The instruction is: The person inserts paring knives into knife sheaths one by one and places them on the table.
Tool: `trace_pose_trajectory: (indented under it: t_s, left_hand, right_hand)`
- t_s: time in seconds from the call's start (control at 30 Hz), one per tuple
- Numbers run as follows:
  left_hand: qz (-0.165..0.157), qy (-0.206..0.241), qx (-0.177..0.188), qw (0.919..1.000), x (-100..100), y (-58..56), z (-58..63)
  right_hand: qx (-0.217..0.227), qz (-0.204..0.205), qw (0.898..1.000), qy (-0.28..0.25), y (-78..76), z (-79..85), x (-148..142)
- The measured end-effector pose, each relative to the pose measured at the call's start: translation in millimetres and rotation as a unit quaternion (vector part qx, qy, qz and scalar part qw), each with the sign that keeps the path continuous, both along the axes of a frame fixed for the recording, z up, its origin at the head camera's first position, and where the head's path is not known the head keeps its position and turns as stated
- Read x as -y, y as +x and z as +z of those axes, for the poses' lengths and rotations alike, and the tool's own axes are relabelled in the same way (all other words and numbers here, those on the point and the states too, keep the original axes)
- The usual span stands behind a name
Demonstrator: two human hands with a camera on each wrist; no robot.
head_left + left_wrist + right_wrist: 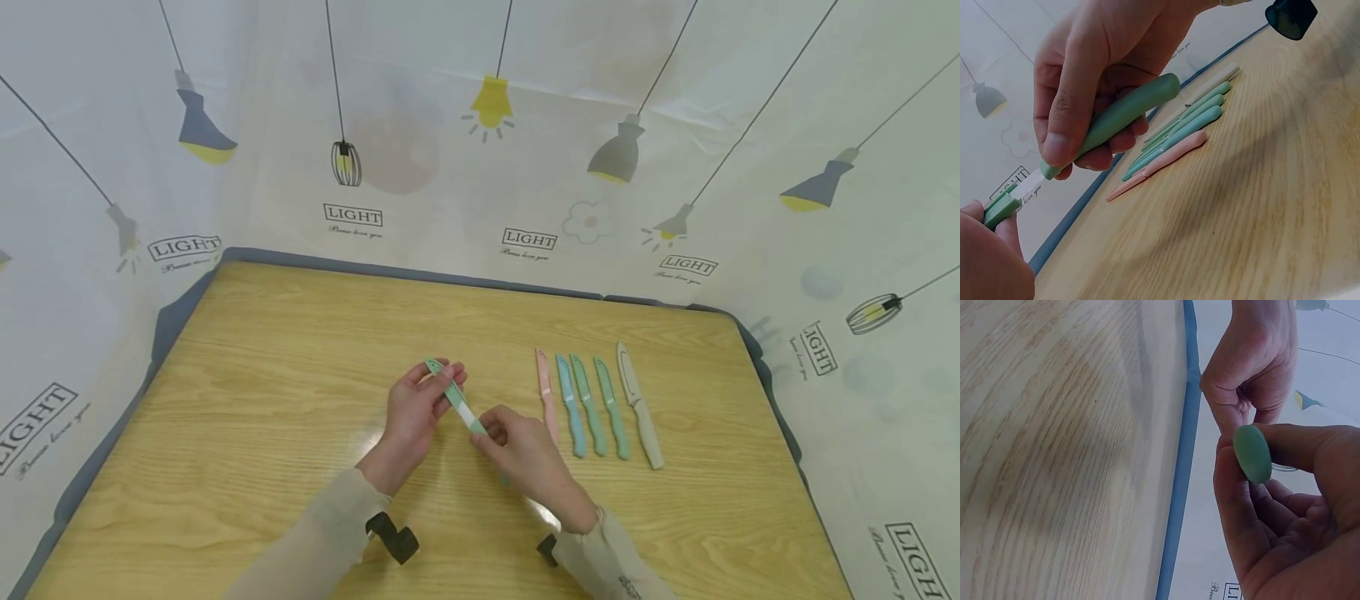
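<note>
My left hand (411, 414) pinches the green sheath (454, 395) of a knife between thumb and fingers. The right hand (531, 460) grips the knife's green handle (1125, 115), thumb laid along it. A stretch of pale blade (1030, 186) shows between handle and sheath; the rest of the blade is inside the sheath. In the right wrist view, the rounded butt of the handle (1252, 454) faces the camera. Both hands hold the knife above the table, slanting across from the left hand down toward the right.
On the wooden table (285, 358), to the right of my hands, several sheathed knives lie side by side: a pink knife (544, 387), a blue knife (570, 408), two green ones and a larger beige knife (641, 408). Printed curtains (450, 183) surround the table.
</note>
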State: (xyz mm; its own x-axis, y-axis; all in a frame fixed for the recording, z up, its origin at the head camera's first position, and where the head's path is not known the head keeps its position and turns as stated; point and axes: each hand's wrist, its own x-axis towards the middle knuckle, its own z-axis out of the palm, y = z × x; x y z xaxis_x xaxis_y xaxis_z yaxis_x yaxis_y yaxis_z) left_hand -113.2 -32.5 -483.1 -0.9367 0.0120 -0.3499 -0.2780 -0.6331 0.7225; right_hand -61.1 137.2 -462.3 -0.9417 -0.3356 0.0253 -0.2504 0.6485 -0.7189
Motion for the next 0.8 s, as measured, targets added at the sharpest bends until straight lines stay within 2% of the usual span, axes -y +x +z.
trace_pose_trajectory:
  t_s: [0.3, 0.57, 0.8]
  left_hand:
    - [-0.011, -0.008, -0.01, 0.9999, -3, 2.2, -3.4]
    - [-0.028, -0.017, -0.009, 0.9994, -9, 8.7, -3.9]
    - [-0.028, -0.025, -0.019, 0.9991, -13, 10.8, -6.8]
  right_hand:
    - [0.007, -0.004, 1.0, -0.004, -1.4, 0.5, 1]
    - [0.008, -0.012, 1.0, -0.007, -2.1, 0.2, 2]
    - [0.007, -0.024, 1.0, -0.007, -4.6, -2.1, 3]
